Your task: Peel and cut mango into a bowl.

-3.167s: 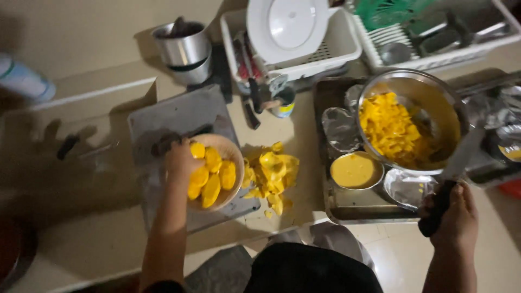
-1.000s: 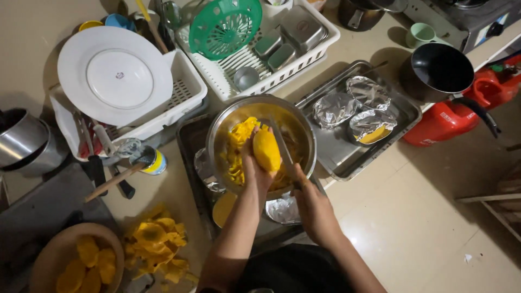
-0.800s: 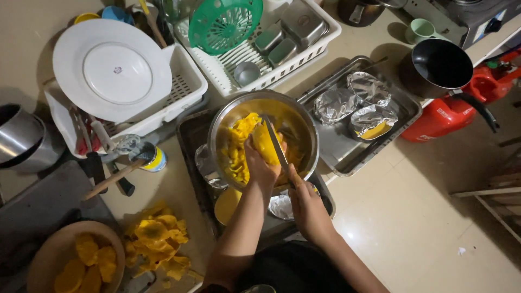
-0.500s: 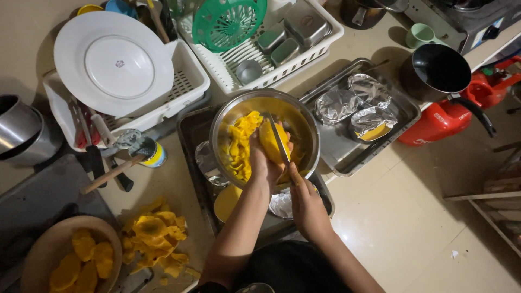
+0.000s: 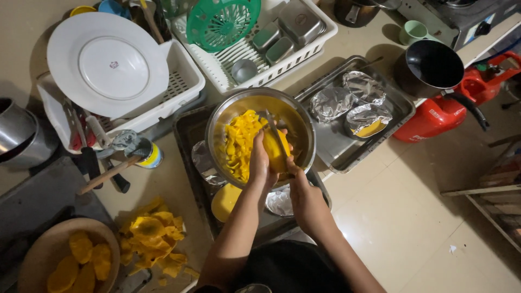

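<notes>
Yellow mango flesh is what both hands meet over: a peeled mango piece sits cupped in the left hand, held just above the steel bowl, over its near-right part. The left grip is closed around the fruit from its left side, fingers curled behind it. The right hand comes up from below and to the right, its grip narrow around the handle of a knife. The blade runs away from the person, up across the fruit toward the far rim of the bowl. The fruit's long axis lies roughly along that same line, so blade and fruit are nearly parallel, the blade lying on the fruit's upper right face. Whether the edge is already in the flesh I cannot quite tell, since the blade is thin and partly lost against the yellow.

Cut slices fill the left half of the bowl, directly beside the held fruit. The bowl rests in a dark tray near the middle of the desk, with a small yellow dish at the tray's near edge. Peels lie toward the desk's near-left corner, beside a wooden bowl of more fruit.
</notes>
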